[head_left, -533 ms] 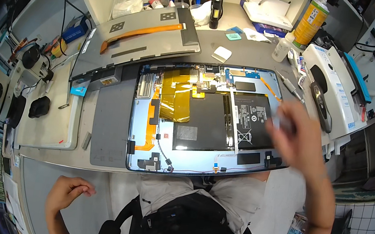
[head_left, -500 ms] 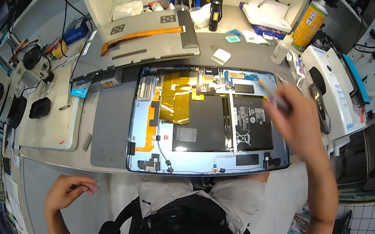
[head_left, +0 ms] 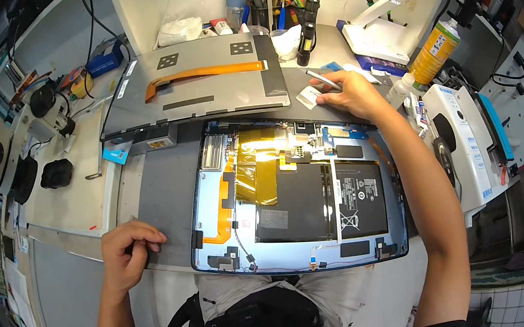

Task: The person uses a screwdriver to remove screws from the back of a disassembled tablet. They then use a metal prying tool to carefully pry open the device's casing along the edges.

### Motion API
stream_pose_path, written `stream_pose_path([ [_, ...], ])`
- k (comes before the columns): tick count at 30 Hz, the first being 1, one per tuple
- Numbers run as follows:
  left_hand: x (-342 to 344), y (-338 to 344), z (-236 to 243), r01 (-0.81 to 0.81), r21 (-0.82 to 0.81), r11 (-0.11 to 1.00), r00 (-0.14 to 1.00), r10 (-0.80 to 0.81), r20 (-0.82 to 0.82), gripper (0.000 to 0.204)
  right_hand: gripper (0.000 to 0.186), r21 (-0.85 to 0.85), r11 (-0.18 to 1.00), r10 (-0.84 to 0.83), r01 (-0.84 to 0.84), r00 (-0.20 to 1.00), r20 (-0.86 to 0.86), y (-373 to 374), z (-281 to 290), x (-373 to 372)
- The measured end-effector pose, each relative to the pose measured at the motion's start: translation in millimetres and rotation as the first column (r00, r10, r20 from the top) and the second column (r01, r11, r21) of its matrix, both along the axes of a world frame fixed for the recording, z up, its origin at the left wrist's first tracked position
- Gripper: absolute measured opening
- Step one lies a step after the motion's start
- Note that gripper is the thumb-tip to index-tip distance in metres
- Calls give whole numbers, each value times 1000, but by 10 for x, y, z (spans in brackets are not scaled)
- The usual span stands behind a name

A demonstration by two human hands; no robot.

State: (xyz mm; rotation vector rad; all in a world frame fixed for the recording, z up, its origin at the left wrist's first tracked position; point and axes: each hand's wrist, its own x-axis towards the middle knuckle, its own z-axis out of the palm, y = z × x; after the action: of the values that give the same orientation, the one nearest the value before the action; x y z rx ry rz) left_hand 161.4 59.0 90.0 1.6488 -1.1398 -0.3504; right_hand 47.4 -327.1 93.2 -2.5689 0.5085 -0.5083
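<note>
My right hand (head_left: 358, 97) is beyond the opened tablet, closed on a slim grey pen-like tool (head_left: 323, 79), whose exact kind I cannot make out. Its fingers are just above a small white pad (head_left: 308, 97) on the mat. My left hand (head_left: 131, 249) rests by the bench's front edge with curled fingers and nothing visible in them. Between my arms lies the tablet's blue housing (head_left: 240, 253), with black batteries (head_left: 300, 201), gold tape (head_left: 258, 169) and circuit boards inside. Its detached grey panel (head_left: 209, 84) leans behind at the left, an orange flat cable (head_left: 207, 74) across it.
A small box (head_left: 158, 139) props up the panel. Pens and tools stand in a holder (head_left: 262, 14) at the back. A yellow spray can (head_left: 435, 54), a bottle (head_left: 401, 89) and a white machine (head_left: 457, 136) are at right; a microscope (head_left: 39, 94) is at left.
My right hand has moved from the tablet's right side to the far mat by the white pad. My left hand has come up to the bench edge. The whole view has shifted somewhat.
</note>
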Motion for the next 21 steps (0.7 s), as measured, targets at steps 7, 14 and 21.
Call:
stream_pose_path([
  [7,32,-60,16,5,2,1000,1000,-5,-30,29,33,-191,955,-218,225,974,59,-3,77,53],
  [14,-72,-542,555,126,277,953,951,-195,239,25,34,-51,976,-192,213,943,272,602,367,-696],
  [21,-241,-1366,651,289,354,890,799,-428,423,37,38,497,864,22,-78,993,117,1920,-11,-1623],
])
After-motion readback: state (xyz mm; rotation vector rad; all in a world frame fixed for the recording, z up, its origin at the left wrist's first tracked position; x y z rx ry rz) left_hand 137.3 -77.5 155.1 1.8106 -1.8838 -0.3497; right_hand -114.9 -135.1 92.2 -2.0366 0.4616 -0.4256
